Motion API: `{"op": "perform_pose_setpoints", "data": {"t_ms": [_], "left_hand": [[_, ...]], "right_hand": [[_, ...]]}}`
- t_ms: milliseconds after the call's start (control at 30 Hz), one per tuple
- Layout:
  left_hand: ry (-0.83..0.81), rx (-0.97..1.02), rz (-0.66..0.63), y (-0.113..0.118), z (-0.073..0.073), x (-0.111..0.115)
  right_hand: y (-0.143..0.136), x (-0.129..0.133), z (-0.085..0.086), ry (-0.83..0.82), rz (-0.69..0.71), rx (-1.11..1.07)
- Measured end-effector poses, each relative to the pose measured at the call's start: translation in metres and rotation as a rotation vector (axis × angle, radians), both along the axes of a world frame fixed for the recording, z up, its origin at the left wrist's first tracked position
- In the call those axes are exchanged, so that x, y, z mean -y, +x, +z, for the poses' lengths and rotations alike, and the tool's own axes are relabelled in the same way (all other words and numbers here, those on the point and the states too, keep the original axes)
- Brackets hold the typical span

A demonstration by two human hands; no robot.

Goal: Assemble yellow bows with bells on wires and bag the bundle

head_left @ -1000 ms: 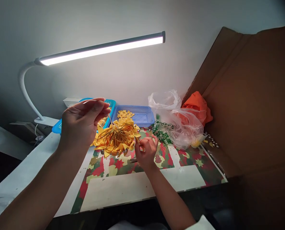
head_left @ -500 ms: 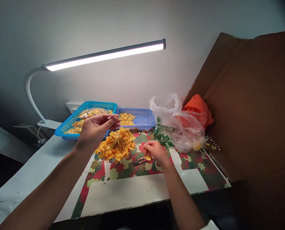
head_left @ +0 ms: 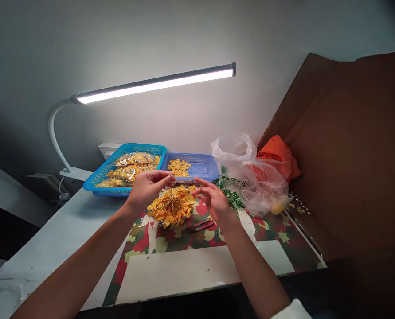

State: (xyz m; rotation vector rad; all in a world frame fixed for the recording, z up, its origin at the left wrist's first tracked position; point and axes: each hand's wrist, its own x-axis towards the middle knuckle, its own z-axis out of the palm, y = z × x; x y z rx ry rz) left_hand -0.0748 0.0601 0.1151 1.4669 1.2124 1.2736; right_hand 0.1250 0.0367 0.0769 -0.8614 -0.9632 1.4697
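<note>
My left hand [head_left: 150,188] is closed in a pinch, thumb against fingers, with what looks like a thin gold cord at the fingertips. Just below it is a round bunch of yellow ribbon bows [head_left: 172,208], its gold cords gathered at the middle. Close by on the right, my right hand [head_left: 215,204] has its fingers apart, the index finger stretched toward the left hand; I see nothing held in it. A pair of small thread snips [head_left: 200,226] with reddish handles lies on the patterned covering [head_left: 180,239] under the right hand.
Behind my left hand stands a blue basket [head_left: 94,181] of bagged yellow bows. Beside it, a purple-blue basket [head_left: 204,168] holds loose yellow bows. Crumpled plastic bags [head_left: 253,181], an orange bag [head_left: 277,155] and a cardboard sheet [head_left: 350,155] fill the right. A lit lamp [head_left: 157,84] arches overhead.
My right hand has risen from above the snips toward my left hand, and its fingers have spread; the yellow piece seen at it is gone from view. My left hand and the bunch have shifted right.
</note>
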Motion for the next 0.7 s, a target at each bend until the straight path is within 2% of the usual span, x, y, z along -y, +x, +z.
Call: {"op": "perform_pose_setpoints", "data": {"t_ms": [67, 167, 367, 567, 700], "left_hand": [[0.025, 0.015, -0.009, 0.001, 0.001, -0.001], [0.027, 0.017, -0.010, 0.002, 0.001, -0.003], [0.039, 0.004, -0.026, 0.005, -0.001, -0.006], [0.055, -0.027, -0.083, 0.004, -0.002, -0.006], [0.073, -0.052, -0.091, 0.003, 0.000, -0.005]], "right_hand": [[-0.006, -0.003, -0.001, 0.073, -0.077, 0.046], [-0.012, -0.008, -0.001, 0.162, -0.119, 0.132], [-0.022, -0.015, -0.001, 0.175, -0.145, 0.278], [-0.033, -0.023, 0.000, 0.186, -0.127, 0.235], [-0.040, -0.027, 0.002, 0.201, -0.061, 0.174]]}}
